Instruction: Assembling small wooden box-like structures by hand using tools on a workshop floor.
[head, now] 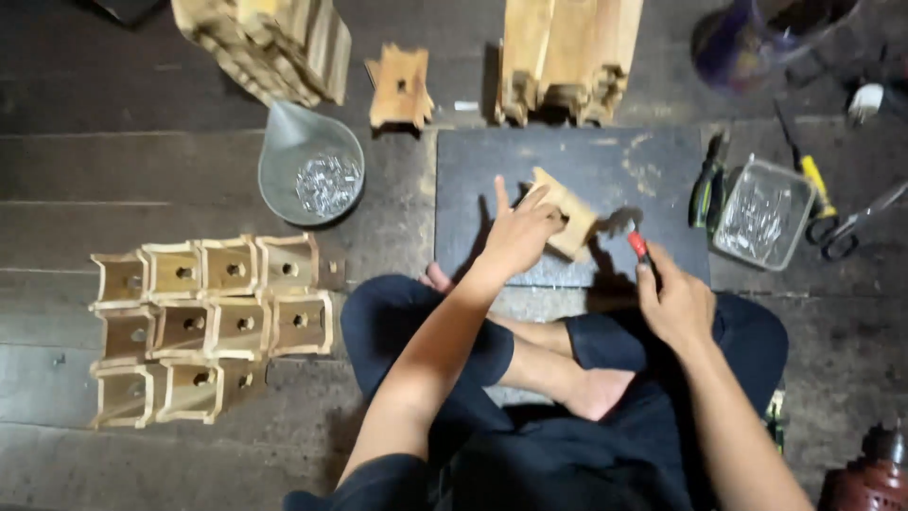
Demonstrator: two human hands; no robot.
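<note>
I sit cross-legged on a dark wooden floor with a dark slab (605,161) in front of me. My left hand (518,232) presses on a small pale wooden box piece (567,210) lying tilted on the slab. Just right of it, my right hand (673,301) grips a tool with a red handle end (638,244); the tool's working end is hidden by the hand.
Rows of finished small wooden boxes (213,322) lie at my left. A grey teardrop-shaped dish of nails (312,170) sits beyond them. Wooden stacks (567,57) and a single piece (401,87) stand at the back. Right: clear tub of nails (762,213), pliers (705,185), screwdriver (811,175), scissors (851,227).
</note>
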